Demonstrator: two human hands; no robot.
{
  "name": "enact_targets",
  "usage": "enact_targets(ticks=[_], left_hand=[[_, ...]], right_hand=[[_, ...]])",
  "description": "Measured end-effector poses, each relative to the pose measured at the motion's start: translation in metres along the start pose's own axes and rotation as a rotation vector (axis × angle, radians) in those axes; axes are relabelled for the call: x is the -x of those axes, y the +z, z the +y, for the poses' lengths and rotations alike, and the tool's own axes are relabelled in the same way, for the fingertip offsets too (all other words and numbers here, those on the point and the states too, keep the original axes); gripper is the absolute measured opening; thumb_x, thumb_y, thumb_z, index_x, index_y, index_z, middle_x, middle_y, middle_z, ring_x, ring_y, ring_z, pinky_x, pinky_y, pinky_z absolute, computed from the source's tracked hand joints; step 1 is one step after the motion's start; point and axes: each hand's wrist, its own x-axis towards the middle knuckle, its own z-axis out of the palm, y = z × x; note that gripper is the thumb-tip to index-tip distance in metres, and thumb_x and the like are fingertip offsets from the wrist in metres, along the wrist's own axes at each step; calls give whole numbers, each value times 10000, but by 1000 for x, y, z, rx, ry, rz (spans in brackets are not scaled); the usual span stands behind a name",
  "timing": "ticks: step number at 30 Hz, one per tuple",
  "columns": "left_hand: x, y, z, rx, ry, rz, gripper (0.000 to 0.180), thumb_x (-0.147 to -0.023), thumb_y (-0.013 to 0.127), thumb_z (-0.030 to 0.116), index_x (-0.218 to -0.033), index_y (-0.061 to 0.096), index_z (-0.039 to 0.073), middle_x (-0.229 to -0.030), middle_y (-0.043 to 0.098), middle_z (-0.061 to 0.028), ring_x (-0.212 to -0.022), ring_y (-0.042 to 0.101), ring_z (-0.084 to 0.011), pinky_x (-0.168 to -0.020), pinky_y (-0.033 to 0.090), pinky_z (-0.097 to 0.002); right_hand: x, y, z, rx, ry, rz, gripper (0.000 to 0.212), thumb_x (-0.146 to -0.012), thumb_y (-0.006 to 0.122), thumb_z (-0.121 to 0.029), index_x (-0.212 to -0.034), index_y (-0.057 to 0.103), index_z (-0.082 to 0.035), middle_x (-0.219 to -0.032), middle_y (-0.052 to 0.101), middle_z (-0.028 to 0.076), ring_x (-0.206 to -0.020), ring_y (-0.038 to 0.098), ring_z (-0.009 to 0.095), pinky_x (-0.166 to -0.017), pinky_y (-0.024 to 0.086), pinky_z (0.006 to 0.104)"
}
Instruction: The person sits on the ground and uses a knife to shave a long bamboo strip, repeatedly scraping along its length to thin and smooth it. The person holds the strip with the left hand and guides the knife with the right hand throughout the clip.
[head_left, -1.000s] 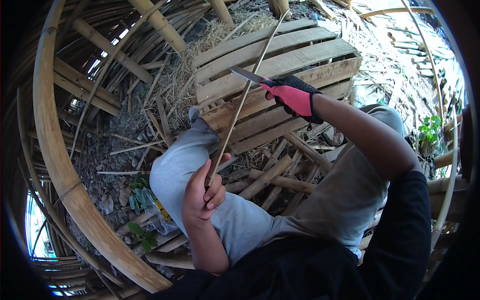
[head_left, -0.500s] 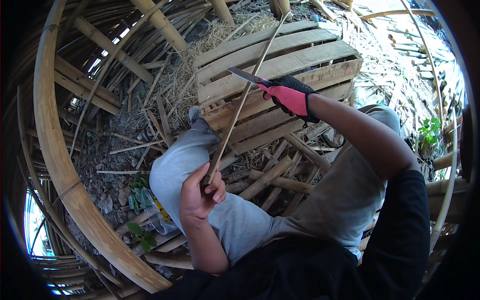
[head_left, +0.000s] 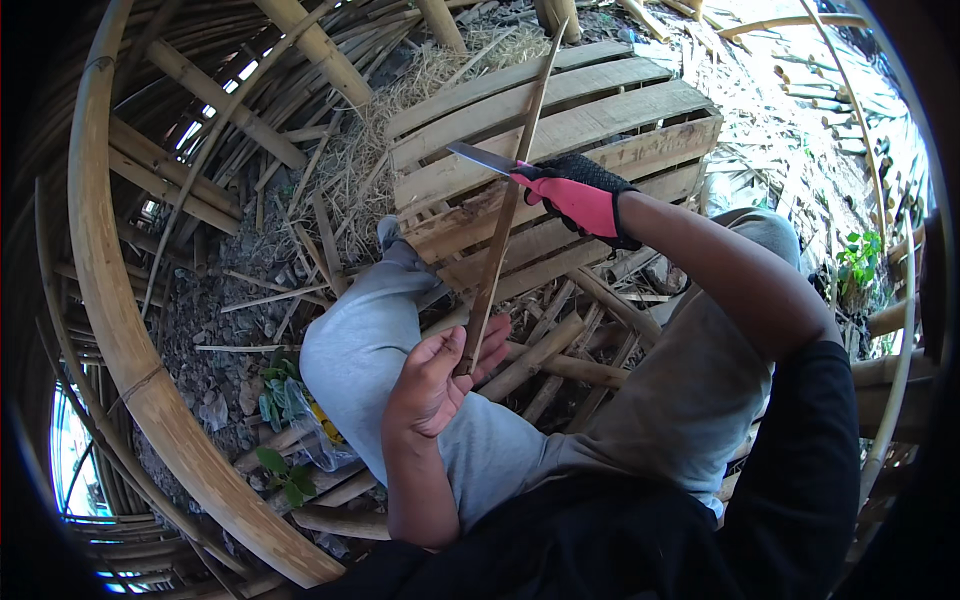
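A long, thin bamboo strip (head_left: 495,250) slants away from me, its near end in my bare left hand (head_left: 425,388). The thumb presses on the strip there while the other fingers stretch out behind it. My right hand (head_left: 585,200), in a pink and black glove, is closed round a knife (head_left: 480,157). Its blade points left and crosses the strip above the middle, and the gloved thumb lies close to the strip. The knife's handle is mostly hidden in the glove.
Beyond my knees lies a slatted wooden crate (head_left: 610,112). Cut bamboo pieces (head_left: 535,355) are scattered between my legs. A thick curved bamboo pole (head_left: 130,370) runs along the left. Green leaves and a plastic bag (head_left: 325,445) lie beside my left leg.
My left hand has shifted right and its fingers have straightened. The strip has rolled to show a broader face and stands steeper. The knife has moved slightly left.
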Motion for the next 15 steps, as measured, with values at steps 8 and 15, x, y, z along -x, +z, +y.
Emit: enact_targets(ticks=[8,15], left_hand=[[-2,-12,2,109,-108,-21,342,-1088,519,298,-1236,576,-5,-891,671,-98,-599,639,-120,-450,487,-236],[-1,1,5,69,-81,100,388,-1114,417,293,-1395,540,53,-682,497,14,-430,396,-57,-394,313,-200]], right_hand=[[-2,-2,3,12,-2,-22,355,-987,581,-373,-1081,725,-63,-673,503,-18,-522,478,102,-480,396,294],[-3,0,5,-1,-18,-12,355,-966,608,-377,-1086,744,-72,-660,527,-7,-494,467,107,-467,377,304]])
